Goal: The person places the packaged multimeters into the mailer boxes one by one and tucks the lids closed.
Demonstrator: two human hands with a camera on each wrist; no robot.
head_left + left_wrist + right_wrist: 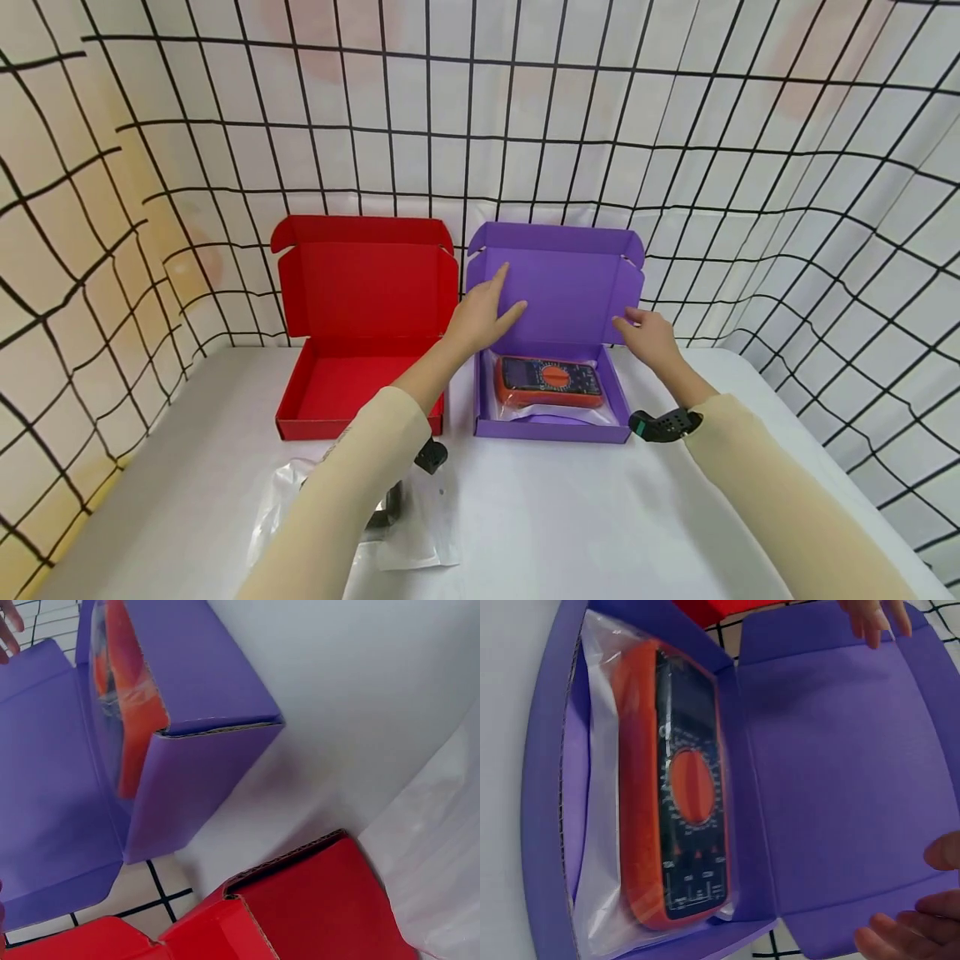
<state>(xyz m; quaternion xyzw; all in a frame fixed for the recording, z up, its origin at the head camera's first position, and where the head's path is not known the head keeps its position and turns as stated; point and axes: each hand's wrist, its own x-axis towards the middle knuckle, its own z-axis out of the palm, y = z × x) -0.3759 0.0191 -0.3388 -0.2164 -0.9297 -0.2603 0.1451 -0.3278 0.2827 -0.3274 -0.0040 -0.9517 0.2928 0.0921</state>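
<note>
A purple cardboard box (551, 430) stands with its lid (566, 287) raised. Inside lies an orange and black multimeter (694, 787) in a clear plastic bag (604, 900), its dial facing up. My left hand (480, 321) is at the left side of that lid, index finger straight and thumb spread apart from it. At the lid's right side flap is my right hand (651, 335), fingers loosely bent. In the right wrist view its thumb and fingers (896, 937) stand apart by the flap; contact with the cardboard is unclear.
A red cardboard box (360, 428), lid up, stands left of the purple one. On the white table (555, 517), a clear plastic bag (420, 546) with a dark object (386, 507) lies partly under my left forearm. Black wire grid (517, 150) encloses the back and sides.
</note>
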